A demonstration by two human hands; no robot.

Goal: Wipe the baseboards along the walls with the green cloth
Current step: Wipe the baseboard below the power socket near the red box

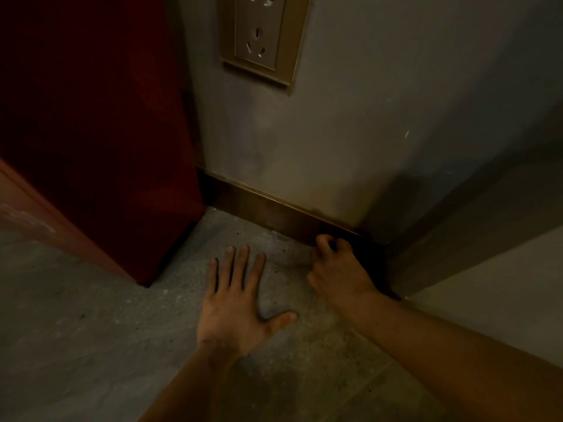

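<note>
Down at the foot of the wall (320,141), where the floor (91,330) meets it, a dark brown baseboard (259,205) runs from the red cabinet (100,132) on the left to the inside corner on the right. The light is dim and that corner lies in deep shadow.

The left hand (234,303) lies flat on the floor, palm down, its grip apart with all fingers spread and the thumb pointing right; it holds nothing and rests near the baseboard without touching it. The right hand (338,269) reaches further, to the corner end of the baseboard, its fingers curled together and its knuckles up against the lower face of the board. Something dark sits under and beyond those fingers, but the shadow is too heavy to tell whether it is the green cloth, so I cannot tell what the grip is closed on, or whether it is closed on anything. No green shows anywhere in the view.

Small dark specks of dirt dot the floor along the edge below the baseboard, between the two hands and to the left of them. Above, on the wall, a socket plate (262,35) with a brass-coloured frame is mounted well above the baseboard. The red cabinet stands on the floor at the left end of the baseboard, its front corner reaching out toward the left hand. A second wall face (487,214) closes the corner on the right.
</note>
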